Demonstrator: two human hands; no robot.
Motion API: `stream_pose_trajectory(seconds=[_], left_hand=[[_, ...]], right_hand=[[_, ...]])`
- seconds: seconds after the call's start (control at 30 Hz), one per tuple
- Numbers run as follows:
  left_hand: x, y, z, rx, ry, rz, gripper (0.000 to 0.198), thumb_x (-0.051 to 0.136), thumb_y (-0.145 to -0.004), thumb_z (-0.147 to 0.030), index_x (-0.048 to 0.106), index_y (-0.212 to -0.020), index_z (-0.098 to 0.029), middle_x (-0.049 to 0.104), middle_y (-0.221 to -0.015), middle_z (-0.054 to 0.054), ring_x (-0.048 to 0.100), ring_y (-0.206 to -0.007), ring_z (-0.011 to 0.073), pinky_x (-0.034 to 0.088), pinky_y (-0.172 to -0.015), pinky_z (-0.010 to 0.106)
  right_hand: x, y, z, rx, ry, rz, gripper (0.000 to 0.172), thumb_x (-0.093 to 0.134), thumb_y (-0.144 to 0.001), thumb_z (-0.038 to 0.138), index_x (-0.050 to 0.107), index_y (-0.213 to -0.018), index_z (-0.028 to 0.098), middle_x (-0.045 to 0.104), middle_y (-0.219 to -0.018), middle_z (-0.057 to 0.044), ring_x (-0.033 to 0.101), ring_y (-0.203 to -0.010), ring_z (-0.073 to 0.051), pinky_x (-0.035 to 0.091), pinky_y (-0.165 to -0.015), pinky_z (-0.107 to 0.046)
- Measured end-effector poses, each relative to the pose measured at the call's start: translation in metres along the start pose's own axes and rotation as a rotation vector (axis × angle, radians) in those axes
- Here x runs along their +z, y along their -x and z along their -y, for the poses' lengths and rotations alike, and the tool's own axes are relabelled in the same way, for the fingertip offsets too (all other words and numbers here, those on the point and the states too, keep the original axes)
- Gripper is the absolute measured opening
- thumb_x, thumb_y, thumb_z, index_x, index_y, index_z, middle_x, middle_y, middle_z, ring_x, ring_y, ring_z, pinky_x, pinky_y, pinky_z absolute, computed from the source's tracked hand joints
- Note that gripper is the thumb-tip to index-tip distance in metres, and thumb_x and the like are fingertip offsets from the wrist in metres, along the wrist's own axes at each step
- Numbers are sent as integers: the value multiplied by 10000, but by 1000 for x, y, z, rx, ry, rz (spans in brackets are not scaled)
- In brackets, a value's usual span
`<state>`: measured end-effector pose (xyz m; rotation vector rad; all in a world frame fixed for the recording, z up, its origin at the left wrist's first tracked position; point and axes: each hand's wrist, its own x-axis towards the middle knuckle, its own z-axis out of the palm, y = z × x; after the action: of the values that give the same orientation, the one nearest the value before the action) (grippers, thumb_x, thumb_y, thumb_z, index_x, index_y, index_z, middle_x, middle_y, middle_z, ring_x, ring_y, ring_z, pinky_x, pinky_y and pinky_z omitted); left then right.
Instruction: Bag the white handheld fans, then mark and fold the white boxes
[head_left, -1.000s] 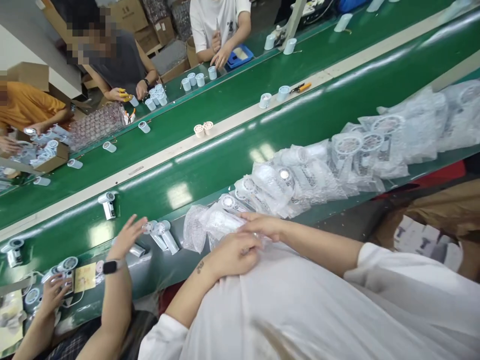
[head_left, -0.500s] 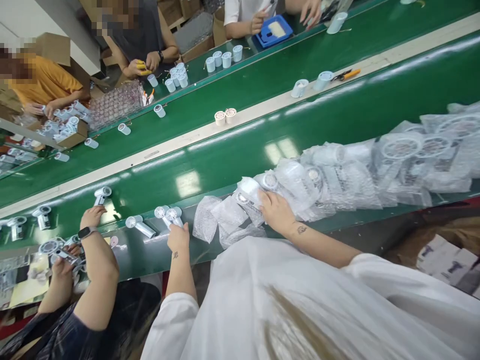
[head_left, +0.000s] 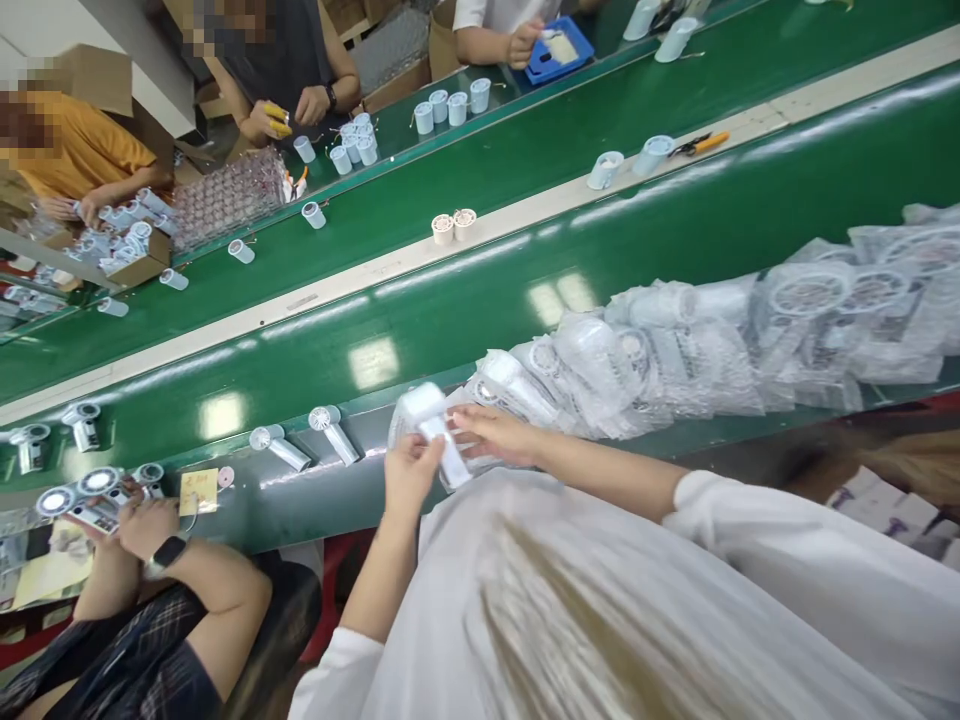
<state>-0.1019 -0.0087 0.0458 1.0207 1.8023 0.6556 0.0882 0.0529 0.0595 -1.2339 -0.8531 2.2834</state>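
My left hand [head_left: 409,472] grips a white handheld fan [head_left: 450,450], raised above the belt's grey edge. The fan's head [head_left: 421,405] is turned away from me, and its handle points toward my body. The fingers of my right hand [head_left: 491,432] reach across and touch the fan near its handle. A clear plastic bag [head_left: 459,478] shows beneath the fan. Just left of my hands, two white fans [head_left: 330,432] [head_left: 279,448] lie on the belt. To the right runs a long heap of bagged fans [head_left: 675,355].
A co-worker's hand [head_left: 146,527], with a smartwatch, works among fans and papers at lower left. Beyond the green conveyor belt [head_left: 420,350], a white divider strip carries small parts and yellow-handled pliers [head_left: 701,144]. Other people work at a farther belt holding pale blue cylinders [head_left: 352,148].
My left hand has lifted a fan from the belt and moved it over the bags. My right hand has moved left from the bagged heap to that fan. The co-worker's arm has shifted.
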Motion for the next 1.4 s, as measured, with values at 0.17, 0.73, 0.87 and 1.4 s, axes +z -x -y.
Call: stream_pose_trajectory(seconds=[0.17, 0.73, 0.87, 1.4], left_hand=[[-21, -4, 45, 297, -247, 73, 312, 577, -819, -298, 627, -1112, -205, 657, -1191, 116, 603, -1109, 269, 505, -901, 425], [-117, -39, 39, 81, -25, 162, 249, 567, -824, -404, 669, -855, -179, 683, -759, 90, 639, -666, 196, 523, -662, 332], [-102, -88, 6, 113, -227, -49, 80, 612, -778, -212, 629, -825, -148, 638, -773, 73, 633, -789, 223, 497, -778, 365], [5, -21, 63, 106, -248, -190, 131, 528, -827, -220, 644, -863, -170, 687, -856, 87, 647, -850, 232, 478, -865, 386]], right_hand=[[-3, -9, -8, 50, -151, -42, 218, 558, -921, 365, 598, -914, 150, 661, -717, -35, 616, -603, -137, 510, -523, -225], [-14, -15, -5, 222, -484, -40, 307, 401, -1004, 325, 596, -1074, 99, 706, -1006, -139, 686, -752, -154, 560, -584, -247], [-4, -19, -5, 226, -448, -94, 269, 436, -995, 311, 605, -1030, 105, 712, -955, -128, 686, -717, -152, 561, -583, -247], [-20, -1, -10, 366, -256, 269, 348, 603, -885, 263, 534, -1181, 92, 717, -887, -116, 709, -707, -207, 575, -519, -277]])
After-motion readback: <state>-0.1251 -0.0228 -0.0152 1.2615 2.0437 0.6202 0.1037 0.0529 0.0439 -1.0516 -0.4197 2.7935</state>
